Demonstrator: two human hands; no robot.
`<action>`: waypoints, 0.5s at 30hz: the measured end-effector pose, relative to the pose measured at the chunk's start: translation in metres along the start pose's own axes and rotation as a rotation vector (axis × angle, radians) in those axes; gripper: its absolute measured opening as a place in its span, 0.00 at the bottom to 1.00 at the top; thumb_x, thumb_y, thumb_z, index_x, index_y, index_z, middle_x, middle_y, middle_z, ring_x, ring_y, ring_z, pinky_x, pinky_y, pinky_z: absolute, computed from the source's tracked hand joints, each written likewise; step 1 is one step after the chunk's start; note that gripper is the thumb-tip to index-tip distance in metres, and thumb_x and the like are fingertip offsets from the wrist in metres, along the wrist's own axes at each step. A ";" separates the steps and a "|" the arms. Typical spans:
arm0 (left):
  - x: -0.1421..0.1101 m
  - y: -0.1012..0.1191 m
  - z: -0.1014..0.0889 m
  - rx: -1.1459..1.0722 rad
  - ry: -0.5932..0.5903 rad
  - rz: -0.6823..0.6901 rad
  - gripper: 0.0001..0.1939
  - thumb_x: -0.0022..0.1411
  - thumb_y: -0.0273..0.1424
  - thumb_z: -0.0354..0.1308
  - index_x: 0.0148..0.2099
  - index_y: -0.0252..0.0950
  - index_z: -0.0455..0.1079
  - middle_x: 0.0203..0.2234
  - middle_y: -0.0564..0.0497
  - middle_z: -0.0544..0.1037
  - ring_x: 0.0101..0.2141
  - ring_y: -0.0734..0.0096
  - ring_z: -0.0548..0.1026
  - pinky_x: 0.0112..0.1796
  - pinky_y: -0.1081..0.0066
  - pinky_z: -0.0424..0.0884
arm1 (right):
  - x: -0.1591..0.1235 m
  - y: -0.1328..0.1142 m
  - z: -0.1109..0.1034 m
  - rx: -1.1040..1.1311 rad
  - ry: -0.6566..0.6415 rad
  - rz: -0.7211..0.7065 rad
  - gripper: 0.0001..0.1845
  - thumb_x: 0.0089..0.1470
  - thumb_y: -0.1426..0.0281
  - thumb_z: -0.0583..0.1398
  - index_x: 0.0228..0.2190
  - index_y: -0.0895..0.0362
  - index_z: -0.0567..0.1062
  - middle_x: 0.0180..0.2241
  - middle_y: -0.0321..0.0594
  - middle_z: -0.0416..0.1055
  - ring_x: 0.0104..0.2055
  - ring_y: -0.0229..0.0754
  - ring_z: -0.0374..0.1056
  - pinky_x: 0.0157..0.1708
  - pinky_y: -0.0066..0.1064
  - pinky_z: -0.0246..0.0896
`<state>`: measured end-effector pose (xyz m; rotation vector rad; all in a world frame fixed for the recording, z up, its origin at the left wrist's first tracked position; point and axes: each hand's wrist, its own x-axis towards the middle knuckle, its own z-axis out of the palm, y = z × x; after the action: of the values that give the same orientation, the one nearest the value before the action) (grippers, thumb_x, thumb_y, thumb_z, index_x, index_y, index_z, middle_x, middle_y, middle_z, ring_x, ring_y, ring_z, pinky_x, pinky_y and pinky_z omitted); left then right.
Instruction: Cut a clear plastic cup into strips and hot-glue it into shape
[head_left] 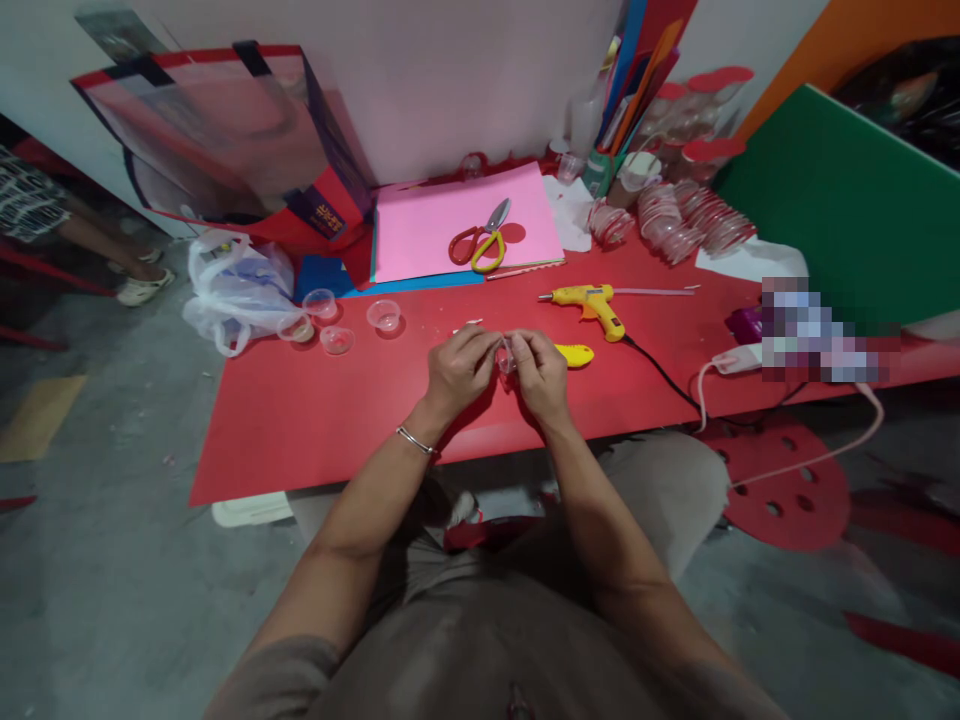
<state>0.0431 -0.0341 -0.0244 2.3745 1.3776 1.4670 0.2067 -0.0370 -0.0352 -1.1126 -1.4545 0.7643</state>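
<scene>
My left hand (463, 368) and my right hand (541, 372) meet over the front of the red table. Between their fingertips they grip a small clear plastic cup (505, 358), partly hidden by the fingers. Just right of my right hand lies a yellow-handled tool (577, 355), its other end hidden behind the hand. Farther right, a yellow hot glue gun (589, 302) rests on its side with a glue stick in its back. Several clear cups, among them one nearby cup (385, 316), stand to the left of my hands.
Scissors (487, 238) lie on pink paper (420, 230) at the back. A plastic bag (236, 290) and a large tote bag (225, 140) are at the left. Stacked clear cups (667, 222), a green board (847, 200) and a power strip (739, 358) occupy the right.
</scene>
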 end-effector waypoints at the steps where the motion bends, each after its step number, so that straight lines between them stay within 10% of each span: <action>1: 0.000 0.000 0.000 0.019 -0.010 0.004 0.14 0.76 0.32 0.53 0.45 0.36 0.80 0.38 0.44 0.83 0.40 0.66 0.81 0.40 0.68 0.75 | 0.000 0.000 0.000 -0.019 -0.005 -0.014 0.20 0.69 0.50 0.57 0.42 0.51 0.80 0.40 0.41 0.79 0.43 0.45 0.74 0.49 0.39 0.68; 15: 0.002 0.006 0.001 -0.040 0.034 -0.100 0.09 0.71 0.29 0.56 0.35 0.37 0.74 0.28 0.50 0.76 0.30 0.69 0.72 0.33 0.69 0.67 | 0.000 0.000 0.002 -0.023 -0.031 -0.044 0.18 0.69 0.53 0.58 0.41 0.52 0.80 0.40 0.41 0.79 0.44 0.45 0.74 0.48 0.39 0.67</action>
<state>0.0483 -0.0356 -0.0208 2.2329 1.4369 1.5005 0.2049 -0.0367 -0.0361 -1.0866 -1.5123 0.7385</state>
